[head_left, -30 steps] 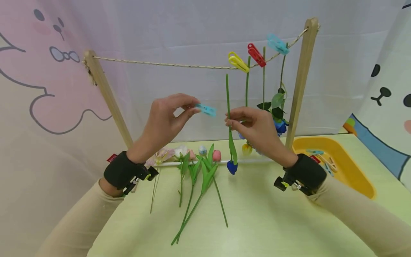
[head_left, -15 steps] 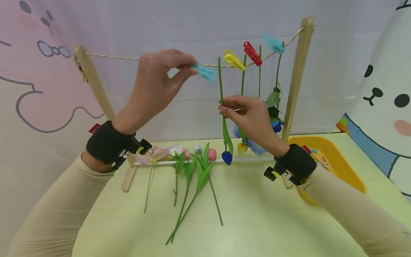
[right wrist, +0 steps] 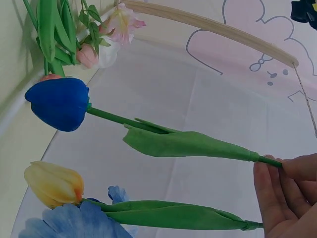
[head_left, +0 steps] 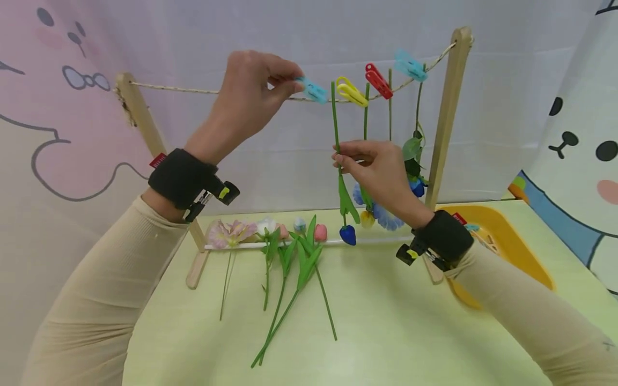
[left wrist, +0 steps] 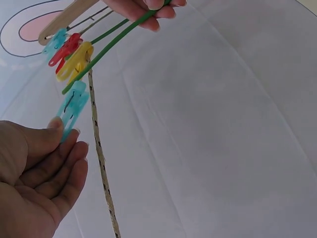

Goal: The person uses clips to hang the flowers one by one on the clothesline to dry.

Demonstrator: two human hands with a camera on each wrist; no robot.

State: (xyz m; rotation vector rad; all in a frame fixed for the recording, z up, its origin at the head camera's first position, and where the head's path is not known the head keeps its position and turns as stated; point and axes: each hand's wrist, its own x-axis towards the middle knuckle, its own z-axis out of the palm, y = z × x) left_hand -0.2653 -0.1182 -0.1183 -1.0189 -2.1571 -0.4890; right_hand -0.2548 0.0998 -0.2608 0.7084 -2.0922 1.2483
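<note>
My left hand (head_left: 258,96) pinches a light blue clothespin (head_left: 315,91) by its end, at the height of the rope (head_left: 193,90). In the left wrist view the clothespin's tip overlaps the top of a green stem. That stem belongs to a blue artificial tulip (right wrist: 59,104), which my right hand (head_left: 379,166) pinches mid-stem. It hangs upside down, bloom low and stem end just above the rope. Right of it, a yellow clothespin (head_left: 352,92), a red clothespin (head_left: 379,80) and another light blue clothespin (head_left: 410,66) sit on the rope with flowers hanging head down, including a yellow tulip (right wrist: 54,183).
Two wooden posts (head_left: 446,118) hold the rope. Several artificial flowers lie on the table (head_left: 386,332), among them a pink tulip (head_left: 321,232) and a pale pink flower (head_left: 232,234). A yellow tray (head_left: 523,257) with clothespins stands at the right.
My left hand has risen with the clothespin from below the rope up to it, toward the stem. My right hand has lifted the blue tulip so its stem end passes above the rope.
</note>
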